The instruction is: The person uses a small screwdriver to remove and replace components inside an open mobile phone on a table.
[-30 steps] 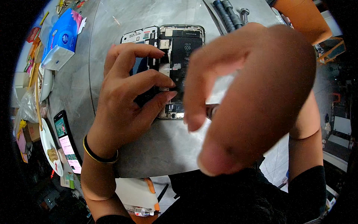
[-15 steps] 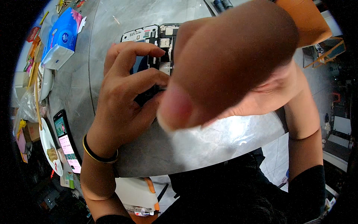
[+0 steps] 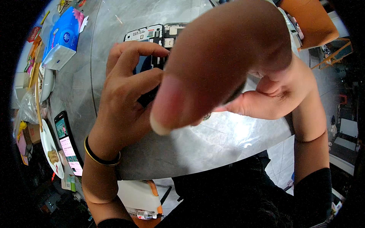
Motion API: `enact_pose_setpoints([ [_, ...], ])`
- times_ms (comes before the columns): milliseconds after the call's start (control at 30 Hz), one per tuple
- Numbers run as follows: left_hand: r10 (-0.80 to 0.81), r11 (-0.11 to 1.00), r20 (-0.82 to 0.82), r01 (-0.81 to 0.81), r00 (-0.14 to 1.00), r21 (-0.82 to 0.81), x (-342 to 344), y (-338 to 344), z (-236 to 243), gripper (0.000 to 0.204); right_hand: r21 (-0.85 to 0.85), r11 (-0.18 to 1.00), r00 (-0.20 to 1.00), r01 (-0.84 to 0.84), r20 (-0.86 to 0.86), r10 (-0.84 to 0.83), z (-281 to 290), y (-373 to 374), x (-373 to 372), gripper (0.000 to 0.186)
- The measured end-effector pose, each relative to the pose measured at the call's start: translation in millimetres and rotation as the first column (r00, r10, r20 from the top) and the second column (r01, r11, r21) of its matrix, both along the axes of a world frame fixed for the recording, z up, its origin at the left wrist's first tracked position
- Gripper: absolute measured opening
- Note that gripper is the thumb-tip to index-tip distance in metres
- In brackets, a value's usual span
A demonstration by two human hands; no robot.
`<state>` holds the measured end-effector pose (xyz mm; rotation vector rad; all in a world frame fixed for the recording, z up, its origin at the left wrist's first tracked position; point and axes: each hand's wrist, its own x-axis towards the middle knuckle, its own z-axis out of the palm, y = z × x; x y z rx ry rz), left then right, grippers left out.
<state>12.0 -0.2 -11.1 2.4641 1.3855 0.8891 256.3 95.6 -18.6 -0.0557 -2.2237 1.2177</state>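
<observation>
My left hand (image 3: 125, 95) lies over an opened phone (image 3: 146, 34) on the grey table (image 3: 76, 87), its fingers bent and apart, some tips hidden. My right hand (image 3: 228, 60) is raised over the phone's right half, one large, blurred finger filling the foreground and covering much of the phone. Below that finger, the other fingers curl round a dark thing with a round metal part (image 3: 206, 116), mostly hidden and too obscured to name.
A blue tissue pack (image 3: 64, 36), a white plate with food scraps (image 3: 47, 148) and a lit phone (image 3: 68, 144) lie at the left amid clutter. An orange chair (image 3: 315, 21) stands at upper right, a cream bag with orange trim (image 3: 138, 195) below the table edge.
The large finger of my right hand has moved up and leftward, covering the phone's right half and the grey metal tools behind it. My left hand has barely shifted.
</observation>
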Motion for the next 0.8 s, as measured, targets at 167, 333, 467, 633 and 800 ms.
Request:
enact_pose_setpoints([
  [167,-0.011,1.0,-0.004,0.011,1.0,0.007,1,1,1,0.016,0.026,1.0,1.0,0.009,0.021,-0.009,2,-1,4,0.069],
  [333,0.005,1.0,-0.025,-0.005,1.0,-0.004,-2,-2,3,0.017,0.043,0.999,1.0,0.0,0.024,-0.002,0,-2,3,0.071],
  [467,-0.007,1.0,-0.023,0.007,1.0,0.001,-2,0,5,0.018,0.074,0.997,0.999,0.016,0.045,-0.02,4,-5,6,0.072],
  [633,-0.008,1.0,-0.04,0.007,0.999,-0.005,-1,0,8,0.019,0.024,0.997,0.994,0.071,0.083,-0.073,3,-15,20,0.074],
  [800,-0.029,1.0,-0.039,0.029,0.999,0.005,2,4,10,0.02,-0.116,0.992,0.998,0.042,0.045,-0.037,-3,-13,29,0.07],
])
